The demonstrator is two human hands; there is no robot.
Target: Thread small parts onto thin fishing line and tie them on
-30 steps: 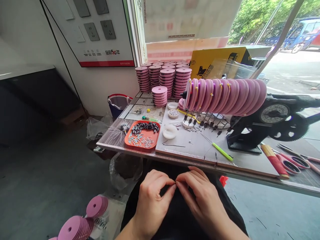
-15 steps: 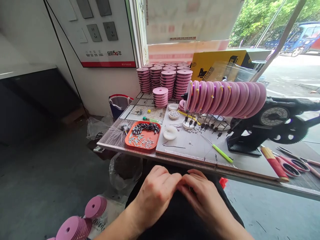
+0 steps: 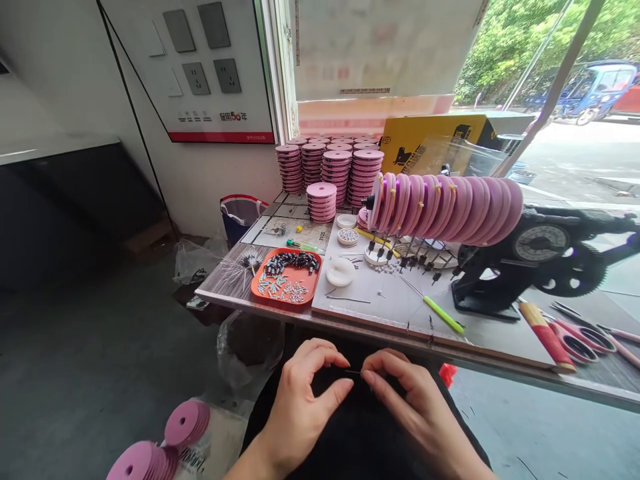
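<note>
Above my lap, my right hand (image 3: 407, 390) pinches a thin, fine strand (image 3: 353, 371) between thumb and forefinger. It points left toward my left hand (image 3: 313, 387), whose thumb and forefinger are spread apart with a gap between them. What the strand is made of is too small to tell. On the table in front lie an orange tray (image 3: 259, 293) of small black, light-blue and silvery pieces, a round white pad (image 3: 341, 272) and a green-handled hook tool (image 3: 444, 315).
A black geared stand (image 3: 500, 280) carries a row of pink discs (image 3: 465, 207). Stacks of pink spools (image 3: 367, 175) stand behind. Pink-handled scissors (image 3: 583, 341) and a red-wrapped stick (image 3: 549, 337) lie right. More pink spools (image 3: 187, 421) sit low left. The table edge is just beyond my hands.
My hands were together at the fingertips. Now the left thumb and forefinger have opened apart, and the thin strand shows at my right fingertips.
</note>
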